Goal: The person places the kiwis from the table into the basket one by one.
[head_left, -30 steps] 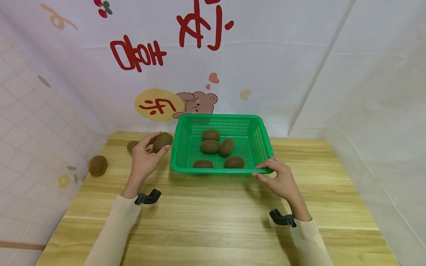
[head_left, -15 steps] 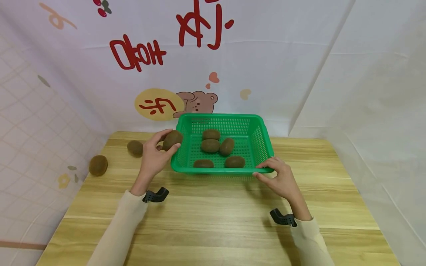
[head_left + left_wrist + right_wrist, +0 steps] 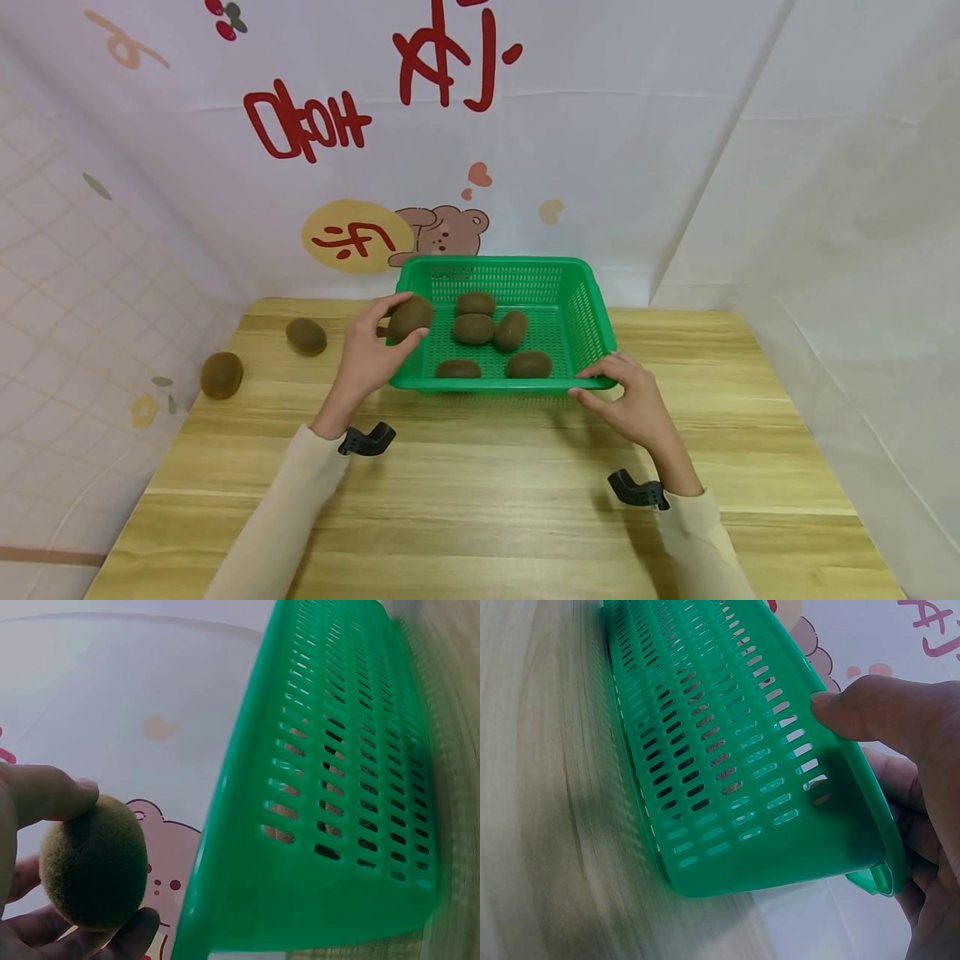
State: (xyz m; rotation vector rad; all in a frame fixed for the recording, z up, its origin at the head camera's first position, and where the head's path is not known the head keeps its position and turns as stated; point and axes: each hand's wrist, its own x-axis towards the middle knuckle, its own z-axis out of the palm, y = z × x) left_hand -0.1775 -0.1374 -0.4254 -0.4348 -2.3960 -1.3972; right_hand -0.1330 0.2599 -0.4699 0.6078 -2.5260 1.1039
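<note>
My left hand (image 3: 370, 354) grips a brown kiwi (image 3: 412, 319) between thumb and fingers, above the left rim of a green plastic basket (image 3: 480, 384). In the left wrist view the held kiwi (image 3: 94, 864) appears beside the basket's perforated wall (image 3: 247, 892), apart from it. Several kiwis lie inside the basket, among them one kiwi (image 3: 511, 331) near the middle and another kiwi (image 3: 529, 365) near the front wall. At the front right corner my right hand (image 3: 628, 400) pinches the rim, its thumb (image 3: 855, 709) outside and its fingers over the inner side.
Two loose kiwis rest on the wooden table (image 3: 480, 500) at left: one kiwi (image 3: 306, 336) near the back edge, the other kiwi (image 3: 221, 375) at the left edge. A printed white cloth (image 3: 600, 150) hangs close behind the basket.
My left hand has carried its kiwi rightward, from left of the basket to over its left rim. The table kiwi behind that hand is now fully visible. The right hand and basket stay put.
</note>
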